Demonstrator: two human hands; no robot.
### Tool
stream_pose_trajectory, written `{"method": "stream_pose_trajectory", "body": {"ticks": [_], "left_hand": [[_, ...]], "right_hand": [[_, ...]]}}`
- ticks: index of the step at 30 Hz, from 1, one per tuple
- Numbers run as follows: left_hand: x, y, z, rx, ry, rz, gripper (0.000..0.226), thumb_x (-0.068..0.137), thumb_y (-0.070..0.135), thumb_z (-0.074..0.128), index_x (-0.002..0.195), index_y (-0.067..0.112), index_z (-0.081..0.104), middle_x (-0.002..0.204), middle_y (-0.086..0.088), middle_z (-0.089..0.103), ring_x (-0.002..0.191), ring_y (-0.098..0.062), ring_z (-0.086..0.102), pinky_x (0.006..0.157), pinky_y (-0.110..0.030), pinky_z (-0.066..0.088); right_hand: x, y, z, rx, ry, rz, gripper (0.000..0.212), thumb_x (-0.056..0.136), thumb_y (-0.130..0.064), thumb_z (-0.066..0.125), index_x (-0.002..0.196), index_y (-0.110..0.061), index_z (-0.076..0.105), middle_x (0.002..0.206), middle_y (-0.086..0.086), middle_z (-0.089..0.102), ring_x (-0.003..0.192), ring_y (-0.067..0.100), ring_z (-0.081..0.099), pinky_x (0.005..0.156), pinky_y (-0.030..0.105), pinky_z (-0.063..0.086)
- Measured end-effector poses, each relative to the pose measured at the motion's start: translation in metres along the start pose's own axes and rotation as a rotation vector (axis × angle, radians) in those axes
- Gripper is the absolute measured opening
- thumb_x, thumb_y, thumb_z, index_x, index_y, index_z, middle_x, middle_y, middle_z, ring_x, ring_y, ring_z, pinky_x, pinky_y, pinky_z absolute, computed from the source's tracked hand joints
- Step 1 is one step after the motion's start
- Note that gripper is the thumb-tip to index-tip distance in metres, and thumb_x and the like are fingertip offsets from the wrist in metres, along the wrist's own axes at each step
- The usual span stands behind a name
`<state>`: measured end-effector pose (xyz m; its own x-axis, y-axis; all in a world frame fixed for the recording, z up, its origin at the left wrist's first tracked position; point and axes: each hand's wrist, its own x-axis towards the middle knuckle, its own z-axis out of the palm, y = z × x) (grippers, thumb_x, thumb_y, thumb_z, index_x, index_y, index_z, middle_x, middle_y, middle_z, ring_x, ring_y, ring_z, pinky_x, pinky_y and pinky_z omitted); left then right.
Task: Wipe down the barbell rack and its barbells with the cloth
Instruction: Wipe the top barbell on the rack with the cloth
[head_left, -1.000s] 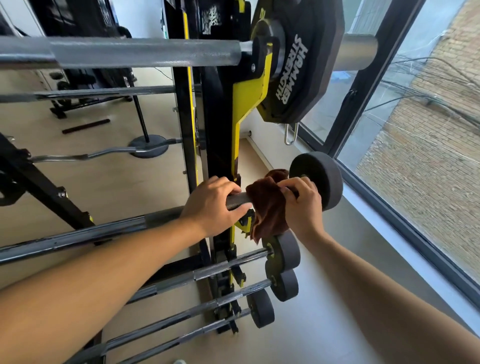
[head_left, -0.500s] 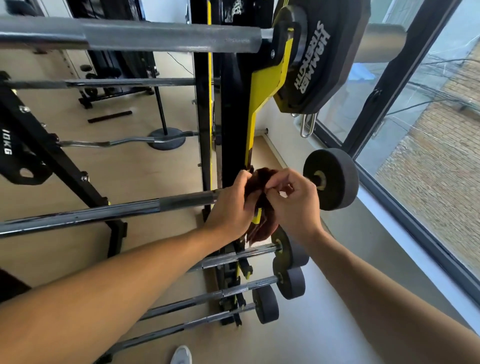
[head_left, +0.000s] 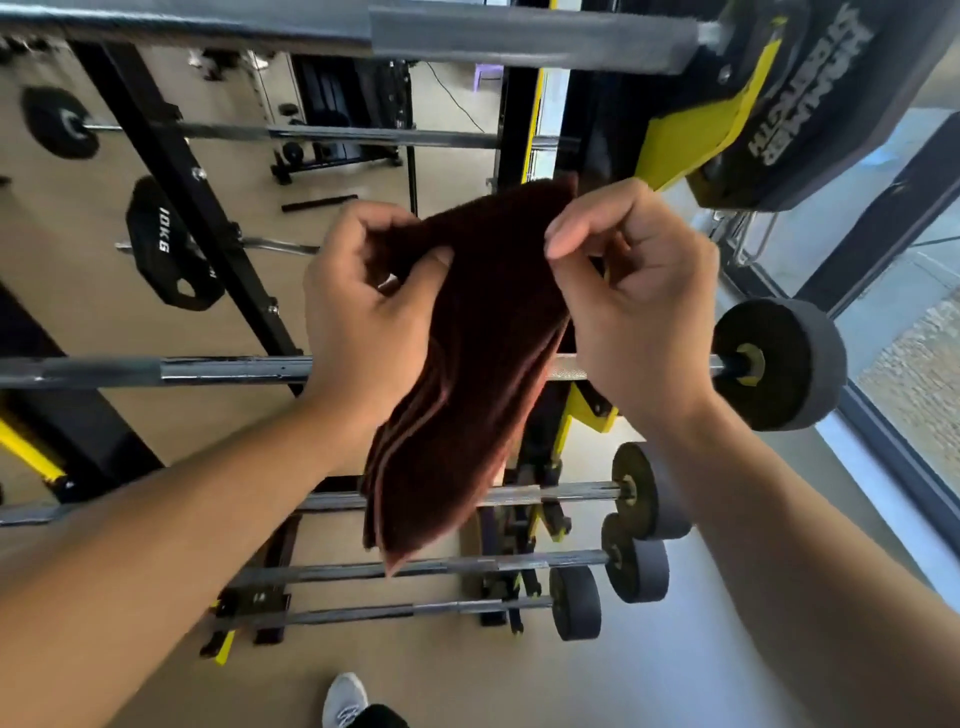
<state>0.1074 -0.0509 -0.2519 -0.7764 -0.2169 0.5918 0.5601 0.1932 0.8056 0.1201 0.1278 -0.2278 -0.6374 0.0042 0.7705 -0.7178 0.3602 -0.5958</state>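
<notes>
Fingers on both hands are curled and pinching: the left hand (head_left: 363, 306) grips the cloth (head_left: 467, 364) at its upper left edge between thumb and fingers, the right hand (head_left: 639, 306) pinches the upper right edge, and the folded dark brown cloth hangs between the two, raised in front of the barbells and clear of them. Behind it stands one black-and-yellow barbell rack (head_left: 561, 119), its upright running straight up the middle. One thick grey bar (head_left: 519, 39) crosses the top, ending at one big black plate marked in white letters (head_left: 810, 104) at upper right. Count the barbells with round grey end weights on the right: four, stacked down the rack. Highest of them is the top barbell (head_left: 234, 370), level with the wrists, its weight (head_left: 779, 364) just beside the right hand; three smaller ones sit below, each lower and shorter. Well off to the left, one black plate marked 10KG (head_left: 166, 244) hangs on a slanted black frame. At the bottom edge, one white shoe (head_left: 345, 699) on the beige floor (head_left: 130, 322).
</notes>
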Motion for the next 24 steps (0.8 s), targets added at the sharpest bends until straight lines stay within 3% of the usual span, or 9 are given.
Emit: {"method": "stream_pose_trajectory", "body": {"ticks": [3, 5, 6, 9, 12, 14, 17, 20, 24], "left_hand": [[0.029, -0.019, -0.019, -0.011, -0.067, -0.061, 0.028, 0.084, 0.012, 0.076, 0.096, 0.030, 0.058, 0.093, 0.001, 0.067, 0.086, -0.014, 0.066, 0.075, -0.025, 0.053], [0.051, -0.046, -0.019, 0.099, -0.165, -0.084, 0.027, 0.084, 0.015, 0.077, 0.098, 0.028, 0.058, 0.096, 0.007, 0.066, 0.088, -0.012, 0.066, 0.078, -0.030, 0.056], [0.060, -0.063, -0.016, 0.191, -0.235, -0.113, 0.028, 0.085, 0.014, 0.077, 0.101, 0.027, 0.058, 0.099, 0.011, 0.065, 0.087, -0.010, 0.065, 0.081, -0.034, 0.055], [0.075, -0.113, -0.015, 0.529, -0.622, -0.277, 0.039, 0.089, 0.008, 0.069, 0.123, 0.019, 0.054, 0.123, -0.002, 0.059, 0.102, -0.020, 0.062, 0.093, -0.039, 0.050], [0.077, -0.143, -0.024, 0.596, -0.930, -0.340, 0.041, 0.092, 0.009, 0.061, 0.131, 0.018, 0.055, 0.130, -0.006, 0.058, 0.114, -0.026, 0.058, 0.100, -0.040, 0.048], [0.081, -0.149, -0.032, 0.540, -0.997, -0.340, 0.034, 0.092, 0.006, 0.056, 0.122, 0.021, 0.062, 0.125, -0.004, 0.062, 0.112, -0.024, 0.059, 0.098, -0.036, 0.048], [0.088, -0.153, -0.044, 0.475, -1.073, -0.380, 0.025, 0.093, 0.006, 0.052, 0.105, 0.026, 0.062, 0.115, -0.004, 0.066, 0.108, -0.023, 0.060, 0.098, -0.039, 0.050], [0.093, -0.153, -0.058, 0.450, -1.159, -0.398, 0.026, 0.096, 0.009, 0.052, 0.112, 0.027, 0.063, 0.120, -0.001, 0.065, 0.112, -0.022, 0.059, 0.101, -0.041, 0.049], [0.104, -0.151, -0.078, 0.463, -1.275, -0.392, 0.038, 0.096, 0.007, 0.050, 0.128, 0.023, 0.060, 0.128, -0.002, 0.063, 0.116, -0.021, 0.058, 0.096, -0.031, 0.047]], "right_hand": [[0.007, 0.014, 0.019, -0.154, 0.004, -0.041, 0.033, 0.084, 0.017, 0.059, 0.083, -0.015, 0.064, 0.085, 0.006, 0.065, 0.081, 0.026, 0.061, 0.072, 0.037, 0.051], [0.010, 0.034, 0.034, -0.387, -0.052, 0.001, 0.032, 0.084, 0.016, 0.057, 0.087, -0.013, 0.068, 0.093, 0.001, 0.066, 0.092, 0.021, 0.058, 0.081, 0.022, 0.045], [0.009, 0.044, 0.040, -0.537, -0.122, 0.044, 0.033, 0.083, 0.014, 0.058, 0.095, -0.014, 0.071, 0.100, 0.001, 0.067, 0.100, 0.022, 0.057, 0.086, 0.021, 0.042], [-0.001, 0.058, 0.065, -0.865, -0.515, 0.242, 0.040, 0.088, -0.012, 0.071, 0.124, -0.028, 0.067, 0.130, -0.003, 0.063, 0.127, 0.024, 0.049, 0.105, 0.033, 0.035], [-0.014, 0.062, 0.091, -0.897, -0.971, 0.407, 0.082, 0.076, -0.054, 0.080, 0.148, -0.038, 0.044, 0.151, -0.013, 0.046, 0.141, 0.013, 0.035, 0.118, 0.034, 0.025], [-0.016, 0.069, 0.106, -0.911, -1.044, 0.461, 0.091, 0.067, -0.065, 0.081, 0.146, -0.042, 0.042, 0.143, -0.014, 0.053, 0.133, 0.014, 0.045, 0.115, 0.036, 0.030], [-0.013, 0.075, 0.123, -1.032, -1.073, 0.470, 0.071, 0.066, -0.075, 0.076, 0.125, -0.044, 0.053, 0.110, -0.018, 0.066, 0.107, 0.014, 0.061, 0.097, 0.037, 0.046], [-0.017, 0.074, 0.137, -1.161, -1.087, 0.390, 0.065, 0.067, -0.086, 0.064, 0.113, -0.040, 0.056, 0.096, -0.017, 0.066, 0.094, 0.014, 0.062, 0.094, 0.038, 0.047], [-0.028, 0.070, 0.165, -1.158, -1.041, 0.295, 0.068, 0.074, -0.092, 0.047, 0.107, -0.034, 0.060, 0.092, -0.014, 0.063, 0.088, 0.013, 0.062, 0.087, 0.037, 0.049]]}}
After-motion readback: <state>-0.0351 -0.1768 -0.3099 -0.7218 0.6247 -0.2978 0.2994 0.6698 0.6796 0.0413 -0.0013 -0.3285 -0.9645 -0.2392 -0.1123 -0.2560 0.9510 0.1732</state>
